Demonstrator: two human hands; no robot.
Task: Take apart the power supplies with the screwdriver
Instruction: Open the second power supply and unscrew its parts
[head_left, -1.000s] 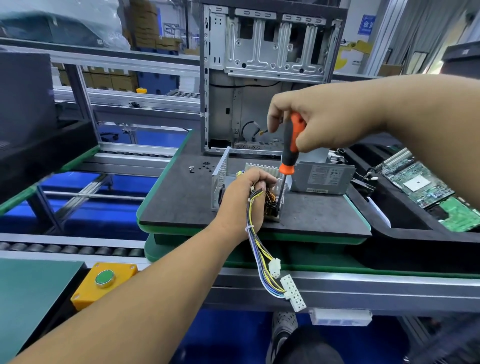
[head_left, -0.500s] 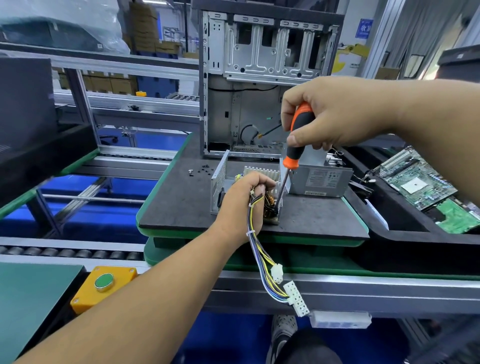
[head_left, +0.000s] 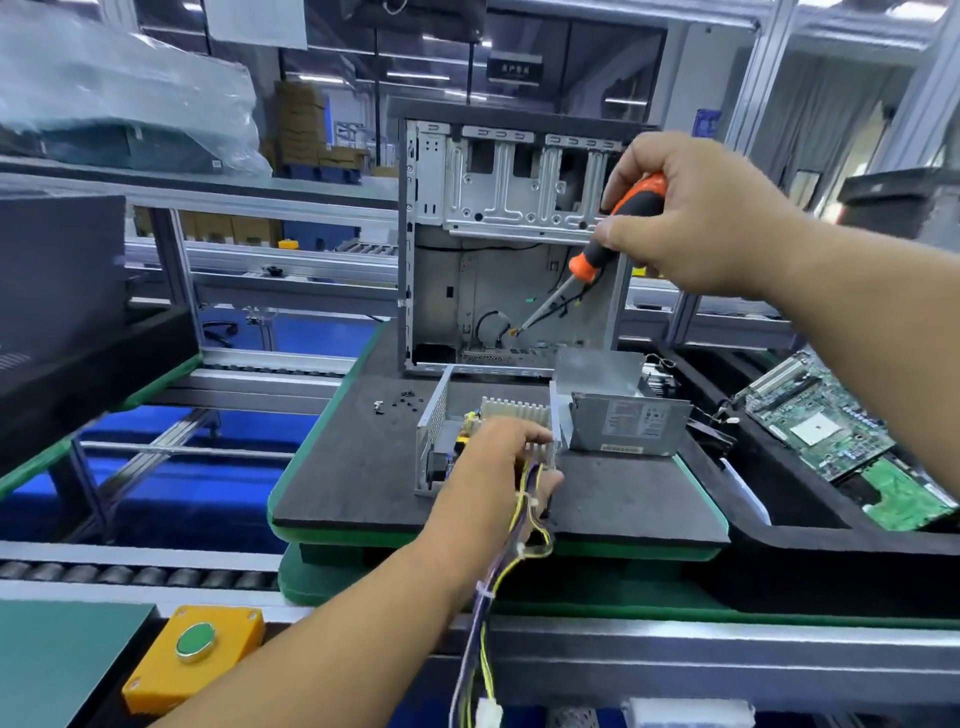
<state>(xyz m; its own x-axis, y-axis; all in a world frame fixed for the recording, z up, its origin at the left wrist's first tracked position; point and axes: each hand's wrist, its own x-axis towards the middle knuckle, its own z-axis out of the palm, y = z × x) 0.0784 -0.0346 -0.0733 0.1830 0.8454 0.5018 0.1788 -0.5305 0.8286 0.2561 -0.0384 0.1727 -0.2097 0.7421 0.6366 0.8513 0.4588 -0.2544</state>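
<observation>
An opened power supply (head_left: 441, 431) with a perforated metal wall and a white heatsink sits on the black mat (head_left: 363, 467). My left hand (head_left: 498, 467) grips its front corner together with the yellow and purple cable bundle (head_left: 485, 613) that hangs over the table edge. My right hand (head_left: 691, 213) holds the orange and black screwdriver (head_left: 608, 234) raised well above the unit, its tip pointing down-left in front of the case. A removed grey cover (head_left: 623, 421) with a label stands to the right of the unit.
An empty computer case (head_left: 509, 234) stands upright behind the mat. Several small black screws (head_left: 402, 402) lie on the mat at the left. A black tray with green circuit boards (head_left: 821, 426) is at the right. A yellow box with a green button (head_left: 195, 649) sits near the roller conveyor.
My right hand has lifted the screwdriver up and away from the power supply. My left hand stays on the unit and its cables. The camera view has tilted upward.
</observation>
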